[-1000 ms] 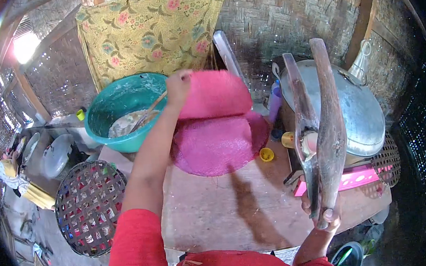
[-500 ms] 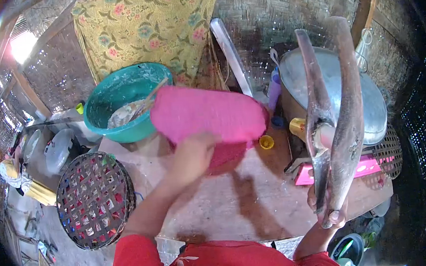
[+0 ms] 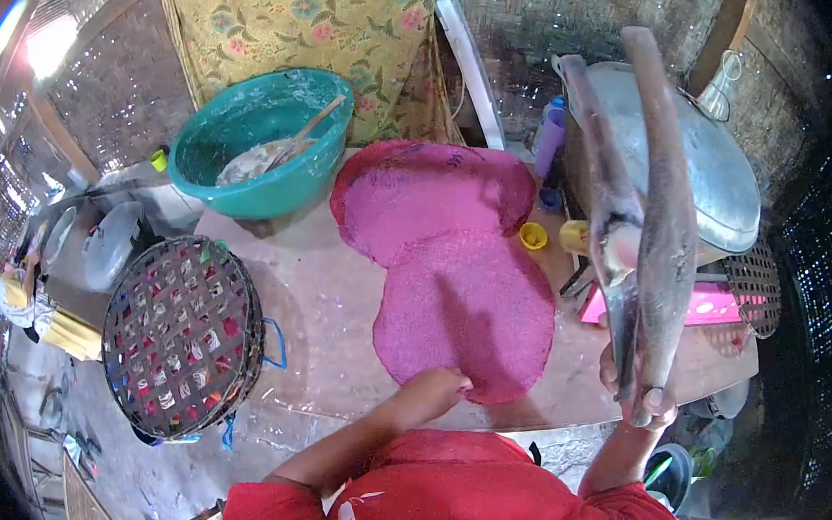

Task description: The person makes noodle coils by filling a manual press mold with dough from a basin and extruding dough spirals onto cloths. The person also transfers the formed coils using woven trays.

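Observation:
A pink, figure-eight-shaped mat (image 3: pixel 429 298) lies spread on the table, its far lobe darker along the rim. My left hand (image 3: pixel 430 396) is closed at the mat's near left edge, fingertips pinching it. In my right hand (image 3: pixel 647 403), raised over the table's right side, is a two-armed wooden tool (image 3: pixel 663 231). Its two long dark arms point away from me, and a pale rounded piece sits between them. My fingers wrap round its near ends.
A teal basin (image 3: pixel 264 189) with pale dough-like stuff and a stick stands at the back left. A woven basket (image 3: pixel 183 337) is at the left, a large metal pot (image 3: pixel 722 177) at the right. Small yellow cup (image 3: pixel 533 236) beside the mat. Another person (image 3: pixel 13 292) is far left.
The pink mat has gone from lifted and folded over to lying unfolded on the table. My left hand has come down towards me with its near edge. The right hand still holds the tool.

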Available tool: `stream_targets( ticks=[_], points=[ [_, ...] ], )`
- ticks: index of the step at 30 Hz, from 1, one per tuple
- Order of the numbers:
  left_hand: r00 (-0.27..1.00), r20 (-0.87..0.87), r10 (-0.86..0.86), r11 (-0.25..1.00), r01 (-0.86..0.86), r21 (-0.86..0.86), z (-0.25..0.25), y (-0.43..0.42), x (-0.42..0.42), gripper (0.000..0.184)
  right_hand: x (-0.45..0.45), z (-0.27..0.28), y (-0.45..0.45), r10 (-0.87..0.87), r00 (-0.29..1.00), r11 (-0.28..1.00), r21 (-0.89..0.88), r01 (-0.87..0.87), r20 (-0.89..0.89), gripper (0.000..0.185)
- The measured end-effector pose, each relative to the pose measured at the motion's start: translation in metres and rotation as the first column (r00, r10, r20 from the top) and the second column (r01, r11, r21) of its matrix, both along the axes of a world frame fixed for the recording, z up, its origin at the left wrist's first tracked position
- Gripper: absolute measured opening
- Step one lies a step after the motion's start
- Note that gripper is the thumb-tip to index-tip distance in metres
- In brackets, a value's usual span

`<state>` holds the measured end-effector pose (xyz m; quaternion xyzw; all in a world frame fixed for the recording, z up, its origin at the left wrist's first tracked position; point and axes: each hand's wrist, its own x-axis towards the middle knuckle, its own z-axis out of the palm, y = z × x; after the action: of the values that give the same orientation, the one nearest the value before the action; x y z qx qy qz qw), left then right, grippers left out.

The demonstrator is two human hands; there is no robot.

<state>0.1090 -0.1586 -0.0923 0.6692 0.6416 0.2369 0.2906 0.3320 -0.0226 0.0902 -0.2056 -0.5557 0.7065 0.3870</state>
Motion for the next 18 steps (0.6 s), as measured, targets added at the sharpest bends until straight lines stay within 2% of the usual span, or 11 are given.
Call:
stream_targets(
  ticks=[2,3,4,5,6,8,9,11,14,16,18],
  points=[
    [0.99,0.128,-0.061,0.996,0.053,0.071,0.017,0.003,-0.02,0.036,0.004,-0.006,-0.002,0.06,0.998,0.998,-0.008,-0.06,0.032,0.099],
    [0.916,0.393,-0.074,0.986,0.008,0.168,0.032,0.015,-0.042,0.053,0.005,-0.011,-0.003,0.11,0.993,0.994,-0.012,-0.11,0.047,0.099],
    [0.775,0.631,0.034,0.98,-0.151,0.133,0.049,0.025,-0.062,0.063,0.009,-0.02,-0.003,0.225,0.974,0.974,0.001,-0.225,0.04,0.098],
    [0.722,0.689,0.069,0.954,-0.251,0.167,0.097,0.033,-0.078,0.073,0.013,-0.03,-0.003,0.338,0.94,0.941,0.015,-0.339,0.037,0.097],
    [0.363,0.928,-0.082,0.888,-0.395,0.234,0.131,0.031,-0.077,0.074,0.017,-0.039,-0.003,0.445,0.895,0.895,0.029,-0.446,0.037,0.097],
    [0.159,0.896,-0.413,0.801,-0.404,0.441,0.174,0.037,-0.077,0.076,0.004,-0.04,-0.014,0.542,0.838,0.839,-0.079,-0.538,0.059,0.095],
    [0.16,0.895,-0.415,0.797,-0.41,0.443,0.193,0.032,-0.073,0.076,-0.003,-0.037,-0.02,0.575,0.815,0.812,-0.161,-0.561,0.063,0.094],
    [-0.119,0.793,-0.597,0.785,-0.291,0.547,0.218,0.025,-0.066,0.08,-0.013,-0.031,-0.027,0.647,0.76,0.732,-0.323,-0.6,0.056,0.092],
    [-0.144,0.764,-0.629,0.771,-0.246,0.588,0.202,0.037,-0.08,0.083,-0.02,-0.021,-0.022,0.758,0.651,0.57,-0.527,-0.63,0.043,0.091],
    [-0.179,0.847,-0.501,0.846,-0.311,0.434,0.196,0.039,-0.086,0.076,-0.026,-0.021,-0.01,0.827,0.559,0.486,-0.571,-0.662,0.055,0.09],
    [-0.369,0.83,-0.418,0.889,-0.355,0.29,0.163,0.055,-0.109,0.066,-0.04,-0.03,0.01,0.885,0.452,0.439,-0.515,-0.736,0.109,0.089]
  ],
)
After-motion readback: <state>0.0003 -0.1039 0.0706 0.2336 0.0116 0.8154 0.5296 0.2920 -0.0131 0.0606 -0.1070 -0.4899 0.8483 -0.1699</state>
